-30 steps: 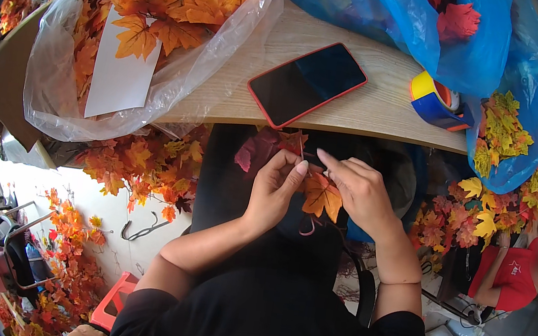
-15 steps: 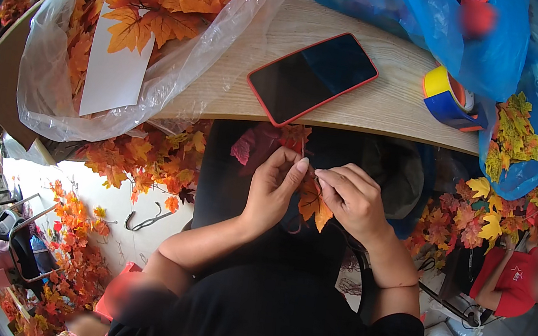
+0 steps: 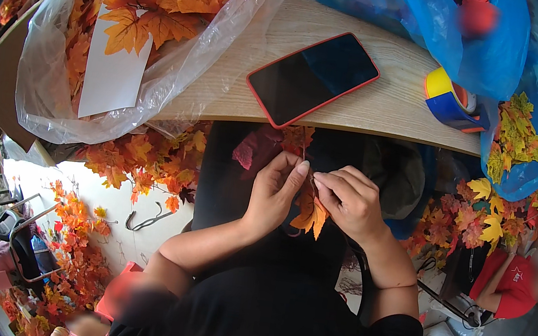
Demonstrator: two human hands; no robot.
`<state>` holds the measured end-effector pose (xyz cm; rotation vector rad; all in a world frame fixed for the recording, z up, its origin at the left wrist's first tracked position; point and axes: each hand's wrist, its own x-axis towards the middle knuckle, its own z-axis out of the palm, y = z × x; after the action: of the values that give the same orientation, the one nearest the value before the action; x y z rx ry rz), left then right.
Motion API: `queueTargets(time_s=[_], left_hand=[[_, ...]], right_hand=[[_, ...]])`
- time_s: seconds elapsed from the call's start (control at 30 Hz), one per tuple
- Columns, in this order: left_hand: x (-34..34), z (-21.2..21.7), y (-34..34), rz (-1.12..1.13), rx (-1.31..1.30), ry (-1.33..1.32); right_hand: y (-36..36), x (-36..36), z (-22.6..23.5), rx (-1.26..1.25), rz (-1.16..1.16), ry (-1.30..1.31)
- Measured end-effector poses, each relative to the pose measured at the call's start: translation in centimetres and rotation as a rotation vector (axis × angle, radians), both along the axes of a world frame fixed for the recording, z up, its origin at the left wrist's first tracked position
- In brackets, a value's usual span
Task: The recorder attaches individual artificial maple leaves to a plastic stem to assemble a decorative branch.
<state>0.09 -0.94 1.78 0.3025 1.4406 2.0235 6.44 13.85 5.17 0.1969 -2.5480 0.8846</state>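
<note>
My left hand [image 3: 274, 192] pinches a thin stem between thumb and forefinger, just below the table's front edge. Red-orange artificial leaves [image 3: 298, 139] and a dark maroon leaf [image 3: 258, 150] stick out above that hand. Close on its right, my right hand [image 3: 353, 203] has thumb and fingertips pressed together at the same stem. An orange artificial maple leaf [image 3: 309, 217] hangs between the hands, partly behind the right fingers. The exact spot where the fingertips meet the stem is too small to make out.
On the wooden table [image 3: 224, 97] lie a red-cased phone [image 3: 313, 79] and a yellow-and-blue tape roll [image 3: 451, 100]. A clear plastic bag [image 3: 41, 90] of orange leaves stands left, a blue bag [image 3: 494, 55] right. Leaf garlands [image 3: 70, 230] cover the floor; a person in red [image 3: 512, 282] sits right.
The orange maple leaf has turned and shifted slightly left and down between the hands. Both hands stay pinched in nearly the same place, the right one a touch lower.
</note>
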Motion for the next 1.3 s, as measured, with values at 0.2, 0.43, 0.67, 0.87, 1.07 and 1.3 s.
queueTargets(time_s=[0.2, 0.43, 0.67, 0.87, 1.07, 1.3], left_hand=[[-0.1, -0.4, -0.2, -0.029, -0.074, 0.057], [0.4, -0.5, 0.1, 0.022, -0.073, 0.005], [0.7, -0.4, -0.1, 0.001, -0.093, 0.014], [0.5, -0.5, -0.2, -0.03, 0.008, -0.101], [0.4, -0.1, -0.3, -0.056, 0.04, -0.153], [0.3, -0.3, -0.4, -0.052, 0.036, -0.141]], right_hand=[[-0.1, 0.0, 0.0, 0.025, 0.015, -0.012], [-0.1, 0.1, 0.1, 0.04, 0.031, -0.057], [0.3, 0.1, 0.0, 0.038, 0.069, -0.086], [0.5, 0.5, 0.0, -0.007, 0.068, -0.044], [0.4, 0.6, -0.2, 0.0, 0.068, -0.003], [0.2, 0.5, -0.1, 0.028, 0.074, 0.014]])
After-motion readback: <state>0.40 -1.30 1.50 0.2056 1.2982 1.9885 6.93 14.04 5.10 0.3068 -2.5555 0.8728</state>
